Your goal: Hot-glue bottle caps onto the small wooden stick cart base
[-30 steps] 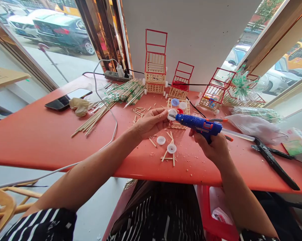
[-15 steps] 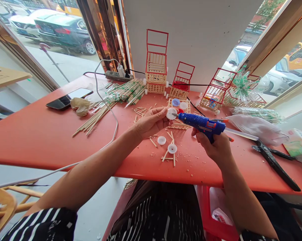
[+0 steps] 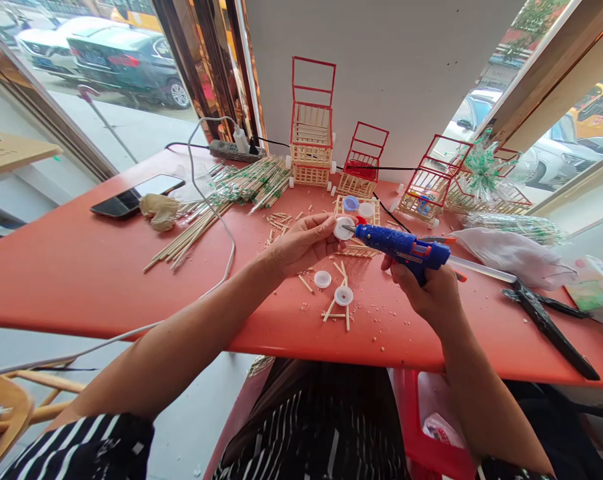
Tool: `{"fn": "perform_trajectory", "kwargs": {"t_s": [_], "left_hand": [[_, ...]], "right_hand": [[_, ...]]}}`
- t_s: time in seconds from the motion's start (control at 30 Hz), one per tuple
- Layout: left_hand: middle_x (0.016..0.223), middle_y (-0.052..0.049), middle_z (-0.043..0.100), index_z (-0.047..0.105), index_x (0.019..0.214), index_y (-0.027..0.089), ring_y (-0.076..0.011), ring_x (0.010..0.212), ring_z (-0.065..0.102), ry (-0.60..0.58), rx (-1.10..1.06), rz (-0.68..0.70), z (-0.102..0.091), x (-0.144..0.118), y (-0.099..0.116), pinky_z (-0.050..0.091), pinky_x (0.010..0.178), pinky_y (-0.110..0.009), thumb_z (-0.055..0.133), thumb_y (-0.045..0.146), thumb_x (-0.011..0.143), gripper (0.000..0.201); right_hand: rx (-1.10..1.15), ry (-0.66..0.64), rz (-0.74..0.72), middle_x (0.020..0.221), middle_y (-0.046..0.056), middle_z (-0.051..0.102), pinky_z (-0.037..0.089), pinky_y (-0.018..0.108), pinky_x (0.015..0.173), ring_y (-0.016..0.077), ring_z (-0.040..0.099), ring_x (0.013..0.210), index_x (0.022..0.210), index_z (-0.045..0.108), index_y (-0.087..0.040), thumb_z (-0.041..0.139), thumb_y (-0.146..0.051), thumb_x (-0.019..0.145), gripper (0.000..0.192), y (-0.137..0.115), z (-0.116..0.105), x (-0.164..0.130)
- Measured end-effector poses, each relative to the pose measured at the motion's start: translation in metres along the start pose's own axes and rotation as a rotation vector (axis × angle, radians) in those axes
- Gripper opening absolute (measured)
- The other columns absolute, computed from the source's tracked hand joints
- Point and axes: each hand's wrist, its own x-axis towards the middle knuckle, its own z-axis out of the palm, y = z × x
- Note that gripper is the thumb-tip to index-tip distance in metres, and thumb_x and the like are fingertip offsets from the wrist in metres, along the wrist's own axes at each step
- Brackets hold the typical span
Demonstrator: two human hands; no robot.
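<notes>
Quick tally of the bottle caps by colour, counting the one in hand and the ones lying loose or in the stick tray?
White caps: 4 – one in the left hand at the blue glue gun nozzle, two on the table, one in the stick tray
Blue caps: 1
Red caps: 1, partly hidden
Total: 6

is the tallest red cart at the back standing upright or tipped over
Upright. The tall red cart stands on its white wheels on the table, handle frame pointing up.

It was a street-side craft workshop: a red desk [image 3: 81, 267] by windows held stick-built carts [image 3: 311, 143] and loose sticks [image 3: 196, 227].
</notes>
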Motion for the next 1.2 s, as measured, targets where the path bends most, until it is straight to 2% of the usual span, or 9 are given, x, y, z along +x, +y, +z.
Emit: {"fn": "perform_trajectory", "kwargs": {"t_s": [0.3,0.43,0.67,0.73,0.9,1.1,1.2], "left_hand": [[0.081,-0.006,0.075,0.081,0.092,0.009,-0.0122,0.070,0.071,-0.024,0.005,0.018,-0.0018,-0.0005,0.0020,0.061,0.071,-0.022,0.092,0.027,0.082,0.023],[0.080,-0.006,0.074,0.080,0.091,0.010,-0.0118,0.068,0.071,0.014,0.003,0.017,-0.0015,0.0000,0.0017,0.061,0.069,-0.022,0.088,0.026,0.087,0.019],[0.079,-0.005,0.075,0.081,0.091,0.009,-0.0113,0.068,0.072,0.007,-0.036,0.010,-0.0009,0.0004,0.0003,0.062,0.067,-0.020,0.091,0.023,0.084,0.019],[0.082,-0.006,0.076,0.081,0.092,0.009,-0.0114,0.069,0.072,-0.001,-0.024,0.017,-0.0019,0.0003,0.0002,0.062,0.069,-0.020,0.092,0.025,0.082,0.022],[0.083,-0.006,0.077,0.083,0.095,0.011,-0.0113,0.071,0.072,-0.062,0.010,0.033,-0.0050,0.0001,0.0005,0.063,0.071,-0.020,0.102,0.038,0.068,0.043],[0.077,-0.004,0.075,0.082,0.091,0.011,-0.0102,0.068,0.070,-0.025,0.026,0.004,-0.0030,0.0005,0.0005,0.060,0.069,-0.019,0.093,0.029,0.082,0.022],[0.078,-0.004,0.075,0.082,0.093,0.010,-0.0102,0.068,0.070,-0.024,0.020,0.000,-0.0025,0.0010,-0.0005,0.060,0.069,-0.019,0.091,0.028,0.084,0.022]], "right_hand": [[-0.052,0.015,0.008,0.068,0.004,0.066,0.043,0.032,0.059,0.0183,0.059,0.061,0.088,0.076,-0.018,0.063,-0.049,0.093,0.035,0.0003,-0.0020,-0.0002],[-0.050,0.013,0.002,0.070,0.004,0.067,0.044,0.032,0.059,0.0180,0.059,0.062,0.087,0.075,-0.019,0.062,-0.051,0.094,0.036,0.0013,-0.0012,-0.0013],[-0.060,0.000,-0.042,0.070,0.004,0.067,0.044,0.032,0.061,0.0177,0.059,0.063,0.080,0.069,-0.020,0.061,-0.050,0.095,0.035,0.0004,0.0008,-0.0004],[-0.064,0.016,-0.029,0.070,0.004,0.067,0.042,0.032,0.059,0.0167,0.057,0.060,0.078,0.069,-0.020,0.060,-0.051,0.094,0.036,0.0011,0.0008,-0.0005],[-0.111,0.033,0.007,0.070,0.005,0.066,0.037,0.032,0.055,0.0148,0.050,0.053,0.080,0.071,-0.017,0.059,-0.052,0.093,0.039,0.0012,-0.0011,-0.0013],[-0.091,0.038,-0.005,0.067,0.004,0.064,0.037,0.032,0.055,0.0152,0.050,0.054,0.085,0.074,-0.017,0.059,-0.052,0.094,0.039,-0.0013,-0.0004,-0.0011],[-0.078,0.037,-0.014,0.070,0.006,0.067,0.039,0.032,0.057,0.0165,0.054,0.057,0.082,0.073,-0.018,0.059,-0.053,0.094,0.039,0.0004,0.0006,-0.0008]]}}
